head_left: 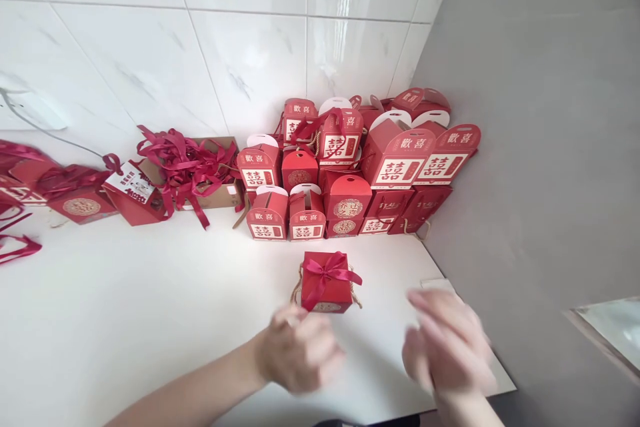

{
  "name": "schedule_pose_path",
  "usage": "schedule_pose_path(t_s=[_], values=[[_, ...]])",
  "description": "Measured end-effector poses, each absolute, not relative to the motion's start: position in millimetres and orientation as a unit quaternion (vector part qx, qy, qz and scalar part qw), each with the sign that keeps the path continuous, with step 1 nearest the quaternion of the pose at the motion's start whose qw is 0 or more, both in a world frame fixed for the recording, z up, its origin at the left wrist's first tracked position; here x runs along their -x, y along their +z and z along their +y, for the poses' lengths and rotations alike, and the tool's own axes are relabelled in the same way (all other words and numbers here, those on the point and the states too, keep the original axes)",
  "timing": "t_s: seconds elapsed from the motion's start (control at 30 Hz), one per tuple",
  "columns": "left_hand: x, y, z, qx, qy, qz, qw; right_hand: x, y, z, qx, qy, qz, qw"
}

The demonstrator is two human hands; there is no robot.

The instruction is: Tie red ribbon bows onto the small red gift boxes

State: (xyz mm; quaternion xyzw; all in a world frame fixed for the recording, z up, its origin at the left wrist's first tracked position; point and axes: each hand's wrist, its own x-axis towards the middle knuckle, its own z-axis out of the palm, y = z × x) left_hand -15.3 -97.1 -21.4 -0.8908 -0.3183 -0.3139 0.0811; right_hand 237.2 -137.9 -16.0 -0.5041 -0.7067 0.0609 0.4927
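Observation:
A small red gift box (326,281) stands on the white table, tied with a crimson ribbon bow on top and with twine handles at its sides. My left hand (297,350) is just below the box, blurred by motion, its fingers curled and holding nothing I can see. My right hand (447,343) is to the right of the box and apart from it, also blurred, with its fingers raised and nothing in them.
Behind the box, several red gift boxes (345,197) stand stacked against the tiled wall. A cardboard box (220,195) holds tangled red ribbon (187,170). More red boxes (80,203) lie at left. A grey wall (520,113) bounds the table's right edge.

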Motion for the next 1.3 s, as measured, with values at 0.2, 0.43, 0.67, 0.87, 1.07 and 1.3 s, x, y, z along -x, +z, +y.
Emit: schedule_pose_path(t_s=[0.2, 0.43, 0.67, 0.87, 1.07, 1.3], values=[[30.8, -22.8, -81.3, 0.847, -0.304, -0.433, 0.053, -207.3, -20.2, -75.5, 0.605, 0.308, -0.631, 0.376], [52.2, -26.1, -62.9, 0.730, -0.185, -0.580, -0.310, -186.6, -27.1, -73.1, 0.608, 0.335, -0.639, 0.330], [61.1, -0.7, -32.4, 0.626, -0.214, -0.497, -0.562, -192.5, -5.6, -49.5, 0.556, 0.369, -0.664, 0.337], [57.8, -10.9, -34.7, 0.607, -0.269, -0.507, -0.549, -199.4, -12.2, -43.3, 0.547, 0.471, -0.612, 0.323], [68.0, -24.5, -40.1, 0.606, -0.277, -0.496, -0.557, -196.9, -26.3, -50.9, 0.508, 0.518, -0.571, 0.386], [65.5, -29.8, -39.5, 0.611, -0.285, -0.493, -0.550, -182.7, -27.7, -52.1, 0.427, 0.565, -0.560, 0.430]])
